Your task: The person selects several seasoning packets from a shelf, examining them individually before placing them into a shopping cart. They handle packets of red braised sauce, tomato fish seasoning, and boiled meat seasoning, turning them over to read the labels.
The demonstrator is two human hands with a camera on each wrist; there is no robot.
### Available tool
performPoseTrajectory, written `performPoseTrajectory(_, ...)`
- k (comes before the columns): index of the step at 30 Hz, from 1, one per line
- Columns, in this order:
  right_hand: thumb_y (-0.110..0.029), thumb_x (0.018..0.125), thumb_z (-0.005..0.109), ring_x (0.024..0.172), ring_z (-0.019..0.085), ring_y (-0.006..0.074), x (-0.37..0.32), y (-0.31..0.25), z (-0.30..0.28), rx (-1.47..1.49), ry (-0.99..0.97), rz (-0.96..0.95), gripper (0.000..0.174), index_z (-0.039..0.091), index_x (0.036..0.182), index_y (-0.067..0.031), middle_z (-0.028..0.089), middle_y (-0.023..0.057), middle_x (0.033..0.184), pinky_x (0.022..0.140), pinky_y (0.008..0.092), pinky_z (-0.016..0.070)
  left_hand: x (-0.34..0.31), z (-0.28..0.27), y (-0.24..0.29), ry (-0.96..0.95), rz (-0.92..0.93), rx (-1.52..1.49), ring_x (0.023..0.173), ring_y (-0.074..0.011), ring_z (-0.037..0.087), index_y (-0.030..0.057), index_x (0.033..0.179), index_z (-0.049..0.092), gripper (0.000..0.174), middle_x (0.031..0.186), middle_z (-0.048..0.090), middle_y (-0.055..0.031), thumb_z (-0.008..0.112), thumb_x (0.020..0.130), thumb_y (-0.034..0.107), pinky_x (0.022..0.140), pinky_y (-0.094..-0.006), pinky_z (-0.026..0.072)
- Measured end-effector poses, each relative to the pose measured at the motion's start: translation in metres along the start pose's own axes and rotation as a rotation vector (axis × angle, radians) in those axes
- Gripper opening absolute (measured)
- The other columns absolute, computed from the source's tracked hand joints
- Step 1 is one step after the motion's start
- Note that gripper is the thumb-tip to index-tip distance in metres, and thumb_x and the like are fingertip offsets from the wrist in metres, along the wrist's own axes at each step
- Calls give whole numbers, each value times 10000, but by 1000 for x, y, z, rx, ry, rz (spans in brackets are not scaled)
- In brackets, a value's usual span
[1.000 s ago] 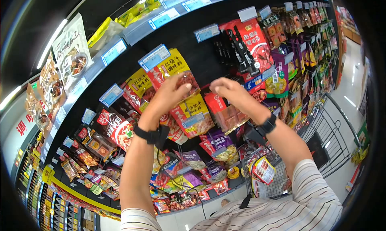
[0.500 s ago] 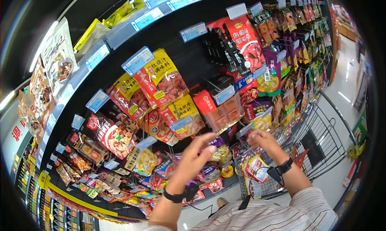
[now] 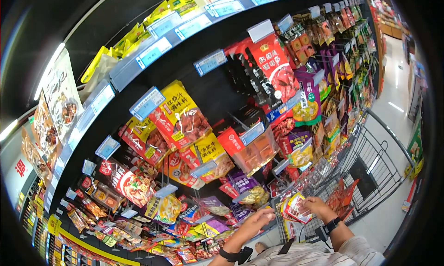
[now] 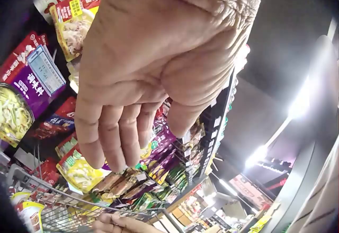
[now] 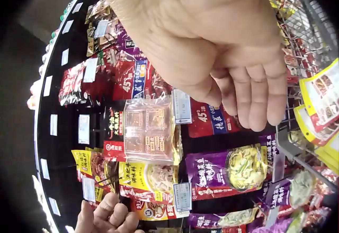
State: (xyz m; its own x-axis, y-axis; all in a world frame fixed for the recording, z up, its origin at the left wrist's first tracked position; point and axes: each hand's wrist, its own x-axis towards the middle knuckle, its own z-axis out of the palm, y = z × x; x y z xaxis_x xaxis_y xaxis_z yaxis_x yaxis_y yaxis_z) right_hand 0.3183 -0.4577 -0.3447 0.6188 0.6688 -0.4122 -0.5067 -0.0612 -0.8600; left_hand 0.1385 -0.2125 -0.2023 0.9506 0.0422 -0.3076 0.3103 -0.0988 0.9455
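My left hand (image 3: 253, 223) is in front of the lower hanging packets, fingers extended; in the left wrist view the palm (image 4: 153, 58) shows with nothing in it. My right hand (image 3: 320, 208) is over the cart's near end, beside a red and white packet (image 3: 296, 207); whether it touches that packet is unclear. The right wrist view shows this hand (image 5: 228, 48) with relaxed fingers and no item in its palm. A clear-fronted packet of reddish blocks (image 3: 254, 151) and yellow-red packets (image 3: 180, 115) hang on hooks above the hands.
A wire shopping cart (image 3: 386, 192) stands at the right against the shelf, with red packets (image 3: 341, 196) inside. Price tags (image 3: 210, 62) stick out from the rack. A yellow shelf edge (image 3: 88, 245) curves along the lower left. The aisle floor (image 3: 393, 90) runs back at the right.
Both hands have moved down from the hanging packets, the right one to the cart. The block packet and yellow-red packets hang uncovered by the hands. The view has shifted slightly.
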Motion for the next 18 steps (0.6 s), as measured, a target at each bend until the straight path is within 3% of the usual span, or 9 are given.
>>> performPoseTrajectory(10, -158, 987, 542, 849, 707, 272, -13, -25, 7, 25, -9, -56, 237, 609, 1077, 51, 702, 183, 987, 730, 383, 592, 2, 15, 22, -84, -8, -12, 1199, -181, 578, 5, 1365, 501, 458, 1279, 620, -117, 483, 1047, 335, 953, -302, 452)
performPoseTrajectory(18, -151, 987, 543, 848, 706, 275, -20, -33, 11, 4, -62, -89, 231, 608, 1086, 47, 702, 179, 984, 740, 381, 590, -3, 7, 22, -39, 35, -45, 1174, -170, 584, 17, 1369, 497, 454, 1268, 624, -116, 479, 1050, 340, 951, -303, 455)
